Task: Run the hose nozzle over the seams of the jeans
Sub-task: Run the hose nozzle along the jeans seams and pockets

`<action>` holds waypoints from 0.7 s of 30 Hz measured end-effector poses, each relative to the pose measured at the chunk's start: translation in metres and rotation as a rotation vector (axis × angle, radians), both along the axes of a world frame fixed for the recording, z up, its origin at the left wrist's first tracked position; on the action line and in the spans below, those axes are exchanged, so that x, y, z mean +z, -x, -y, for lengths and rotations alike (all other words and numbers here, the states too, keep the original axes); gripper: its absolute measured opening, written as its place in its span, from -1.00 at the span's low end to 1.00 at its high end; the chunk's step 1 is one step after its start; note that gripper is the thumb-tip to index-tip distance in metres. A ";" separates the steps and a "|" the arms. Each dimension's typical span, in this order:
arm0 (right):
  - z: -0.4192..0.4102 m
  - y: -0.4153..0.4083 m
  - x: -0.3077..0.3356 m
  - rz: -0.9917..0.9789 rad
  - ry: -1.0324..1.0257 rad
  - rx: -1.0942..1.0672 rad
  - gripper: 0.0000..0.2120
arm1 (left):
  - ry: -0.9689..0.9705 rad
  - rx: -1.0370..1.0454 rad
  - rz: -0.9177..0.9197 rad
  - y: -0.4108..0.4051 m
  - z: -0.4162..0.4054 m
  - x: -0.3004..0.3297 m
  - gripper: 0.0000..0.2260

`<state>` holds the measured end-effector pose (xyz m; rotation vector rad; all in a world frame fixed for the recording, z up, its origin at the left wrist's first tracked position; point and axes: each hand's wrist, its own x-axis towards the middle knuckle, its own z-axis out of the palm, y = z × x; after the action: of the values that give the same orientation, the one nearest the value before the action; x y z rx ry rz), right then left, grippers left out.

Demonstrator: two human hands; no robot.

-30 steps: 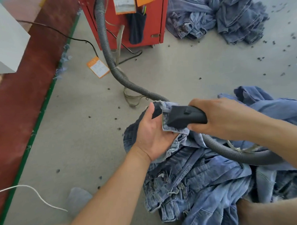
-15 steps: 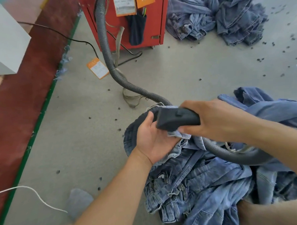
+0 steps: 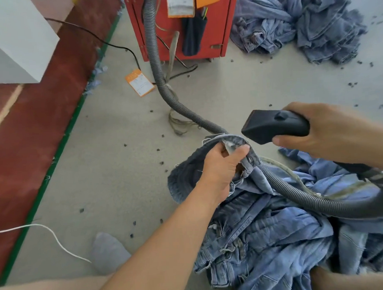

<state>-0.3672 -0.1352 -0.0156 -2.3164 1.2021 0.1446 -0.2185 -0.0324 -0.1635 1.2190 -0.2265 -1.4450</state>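
Overhead, right hand (image 3: 330, 130) clasping matte wedge nozzle (image 3: 273, 126); left hand (image 3: 222, 167) pinching frayed denim jeans (image 3: 267, 240) seam.

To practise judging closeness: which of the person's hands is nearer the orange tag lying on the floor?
Left. The left hand, gripping the jeans, lies right of and below the orange tag; the right hand is farther right.

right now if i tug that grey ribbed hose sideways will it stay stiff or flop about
Probably flop: the hose already curves loosely from the red machine across the jeans. Its ribbed wall suggests it bends easily without kinking. It may drag denim along, since it lies on the pile, while the right hand holds the nozzle.
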 end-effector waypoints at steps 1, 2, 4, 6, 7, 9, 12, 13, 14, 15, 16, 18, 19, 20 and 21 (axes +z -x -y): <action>-0.002 -0.003 -0.002 -0.038 0.006 0.023 -0.75 | 0.013 -0.014 0.068 0.002 -0.001 0.000 -0.78; -0.003 -0.006 -0.005 -0.070 0.003 0.040 -0.75 | 0.039 -0.037 0.138 0.003 -0.003 -0.001 -0.77; -0.002 -0.014 -0.011 -0.103 -0.010 0.033 -0.77 | 0.089 -0.101 0.271 0.005 -0.008 -0.004 -0.74; 0.002 -0.021 -0.013 -0.090 0.017 -0.017 -0.79 | 0.106 -0.152 0.372 0.005 -0.013 -0.009 -0.73; 0.005 -0.022 -0.013 -0.077 0.041 -0.046 -0.79 | 0.115 -0.175 0.410 0.005 -0.015 -0.011 -0.73; 0.009 -0.018 -0.008 -0.058 0.036 -0.095 -0.81 | 0.116 -0.203 0.453 0.005 -0.017 -0.012 -0.73; 0.005 -0.009 0.001 -0.057 -0.148 -0.089 -0.85 | 0.107 -0.180 0.483 -0.001 -0.015 -0.012 -0.78; 0.002 -0.010 0.001 -0.090 -0.193 -0.069 -0.85 | 0.110 -0.177 0.494 -0.002 -0.015 -0.012 -0.80; -0.001 -0.012 -0.002 -0.123 -0.215 -0.049 -0.84 | 0.120 -0.185 0.504 -0.003 -0.016 -0.012 -0.81; -0.003 -0.016 -0.006 -0.134 -0.218 -0.042 -0.83 | 0.129 -0.202 0.521 -0.003 -0.018 -0.012 -0.80; -0.003 -0.020 -0.010 -0.120 -0.204 -0.054 -0.83 | 0.139 -0.227 0.543 -0.002 -0.020 -0.013 -0.77; 0.000 -0.024 -0.014 -0.062 -0.115 -0.106 -0.83 | 0.159 -0.295 0.595 -0.001 -0.025 -0.016 -0.72; 0.004 -0.023 -0.014 -0.029 -0.079 -0.140 -0.82 | 0.160 -0.331 0.587 -0.001 -0.027 -0.016 -0.71; 0.008 -0.020 -0.011 0.012 -0.080 -0.182 -0.82 | 0.147 -0.352 0.537 -0.002 -0.026 -0.015 -0.70; 0.011 -0.016 -0.009 0.052 -0.106 -0.222 -0.82 | 0.133 -0.372 0.470 -0.005 -0.026 -0.013 -0.70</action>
<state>-0.3507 -0.1460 -0.0242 -2.0674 1.3799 0.0666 -0.2137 -0.0067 -0.1768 1.4446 -0.8956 -1.4044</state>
